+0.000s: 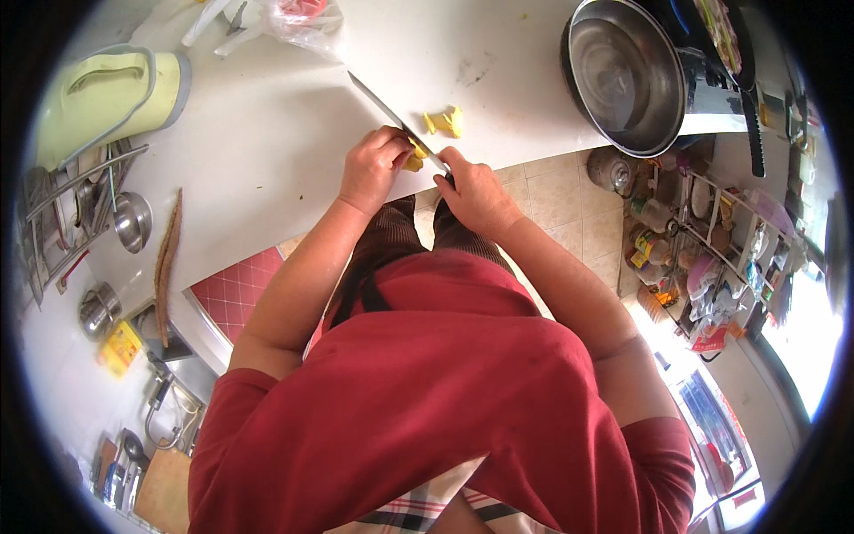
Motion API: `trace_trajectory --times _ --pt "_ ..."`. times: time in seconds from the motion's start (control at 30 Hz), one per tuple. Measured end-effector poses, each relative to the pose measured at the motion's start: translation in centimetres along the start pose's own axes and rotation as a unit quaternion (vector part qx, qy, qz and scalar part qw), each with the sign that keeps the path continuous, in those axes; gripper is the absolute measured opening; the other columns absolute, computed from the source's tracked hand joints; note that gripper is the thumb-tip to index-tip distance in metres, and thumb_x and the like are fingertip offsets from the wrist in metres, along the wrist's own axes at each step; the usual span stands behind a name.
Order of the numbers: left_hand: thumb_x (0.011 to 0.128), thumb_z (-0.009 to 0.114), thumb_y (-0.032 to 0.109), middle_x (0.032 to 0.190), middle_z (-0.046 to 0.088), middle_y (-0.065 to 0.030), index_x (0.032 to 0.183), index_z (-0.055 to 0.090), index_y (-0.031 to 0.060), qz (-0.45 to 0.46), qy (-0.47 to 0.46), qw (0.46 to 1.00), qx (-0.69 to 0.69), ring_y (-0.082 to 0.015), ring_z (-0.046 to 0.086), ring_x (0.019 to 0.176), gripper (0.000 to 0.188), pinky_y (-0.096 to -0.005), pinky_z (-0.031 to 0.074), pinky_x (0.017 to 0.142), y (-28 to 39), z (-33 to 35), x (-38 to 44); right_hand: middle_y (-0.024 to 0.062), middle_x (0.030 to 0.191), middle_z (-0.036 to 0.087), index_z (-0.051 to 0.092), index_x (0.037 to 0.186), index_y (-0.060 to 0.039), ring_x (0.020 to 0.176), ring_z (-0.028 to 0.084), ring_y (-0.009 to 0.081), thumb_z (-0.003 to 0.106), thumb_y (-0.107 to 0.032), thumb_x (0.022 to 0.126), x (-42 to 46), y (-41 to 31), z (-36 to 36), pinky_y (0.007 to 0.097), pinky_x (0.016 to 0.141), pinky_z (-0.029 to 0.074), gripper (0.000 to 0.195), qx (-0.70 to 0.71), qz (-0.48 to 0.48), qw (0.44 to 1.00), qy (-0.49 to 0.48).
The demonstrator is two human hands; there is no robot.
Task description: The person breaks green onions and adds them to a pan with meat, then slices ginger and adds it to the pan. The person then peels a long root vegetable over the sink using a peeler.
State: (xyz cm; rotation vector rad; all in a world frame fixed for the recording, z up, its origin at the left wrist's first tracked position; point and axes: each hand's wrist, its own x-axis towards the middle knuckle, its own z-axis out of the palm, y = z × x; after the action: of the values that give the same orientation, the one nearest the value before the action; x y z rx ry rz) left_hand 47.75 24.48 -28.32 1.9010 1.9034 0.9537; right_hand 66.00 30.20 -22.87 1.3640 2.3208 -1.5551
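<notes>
A long-bladed kitchen knife point(381, 101) points up and to the left over the white countertop point(267, 120). Its dark handle is in my right hand point(479, 192), near the counter's front edge. With bent fingertips my left hand point(377, 164) holds a yellow piece of what looks like peeled ginger point(414, 162), right beside the blade. Part of that piece is hidden by the fingers and the knife. Just beyond the blade lies a second ginger chunk point(448, 121), with a thin slice against its left side.
A deep metal pan point(620, 80) overhangs the counter edge at right, near a black skillet point(752, 73) holding food. At left are a pale green container point(100, 100), a utensil rack point(73, 207) and a long brown dried gourd-like strip point(168, 267). A plastic bag point(303, 27) lies at the back.
</notes>
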Motion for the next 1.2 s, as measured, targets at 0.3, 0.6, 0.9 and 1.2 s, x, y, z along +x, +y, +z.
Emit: trace_trajectory --times 0.3,0.6,0.9,1.2 --pt "0.070 0.072 -0.001 0.086 0.065 -0.0028 0.078 0.066 0.0074 -0.009 0.003 1.000 -0.007 -0.0217 0.066 0.076 0.014 -0.0342 0.055 0.063 -0.4 -0.4 -0.1 0.0275 0.080 0.064 0.050 0.111 0.0005 0.082 0.062 0.0470 0.058 -0.013 0.091 2.6 0.4 1.7 0.0536 0.077 0.048 0.025 0.027 -0.017 0.999 0.029" --pt "0.069 0.072 -0.002 0.088 0.066 -0.0035 0.078 0.066 0.0060 -0.008 0.010 1.000 -0.005 -0.0224 0.066 0.077 0.013 -0.0340 0.055 0.064 -0.7 -0.3 -0.7 0.0248 0.075 0.064 0.047 0.116 -0.0031 0.079 0.063 0.0453 0.060 -0.011 0.089 1.9 0.4 0.9 0.0513 0.070 0.049 0.031 0.029 -0.028 0.999 0.036" --pt "0.071 0.074 -0.002 0.090 0.068 -0.0085 0.084 0.070 0.0042 -0.008 -0.002 1.000 0.008 -0.0263 0.067 0.077 0.015 -0.0358 0.055 0.066 -0.8 -0.4 -1.3 0.0284 0.087 0.065 0.043 0.112 -0.0030 0.088 0.063 0.0470 0.056 -0.014 0.090 1.9 0.8 2.8 0.0544 0.079 0.049 0.028 0.014 -0.019 1.000 0.001" --pt "0.074 0.074 0.000 0.091 0.068 -0.0087 0.088 0.070 0.0041 -0.032 -0.018 0.999 0.012 -0.0269 0.067 0.080 0.015 -0.0366 0.055 0.069 -1.0 -0.2 -0.6 0.0228 0.082 0.067 0.052 0.120 -0.0071 0.082 0.064 0.0428 0.060 -0.013 0.088 3.5 1.5 3.6 0.0493 0.074 0.050 0.034 0.059 -0.030 0.997 0.033"
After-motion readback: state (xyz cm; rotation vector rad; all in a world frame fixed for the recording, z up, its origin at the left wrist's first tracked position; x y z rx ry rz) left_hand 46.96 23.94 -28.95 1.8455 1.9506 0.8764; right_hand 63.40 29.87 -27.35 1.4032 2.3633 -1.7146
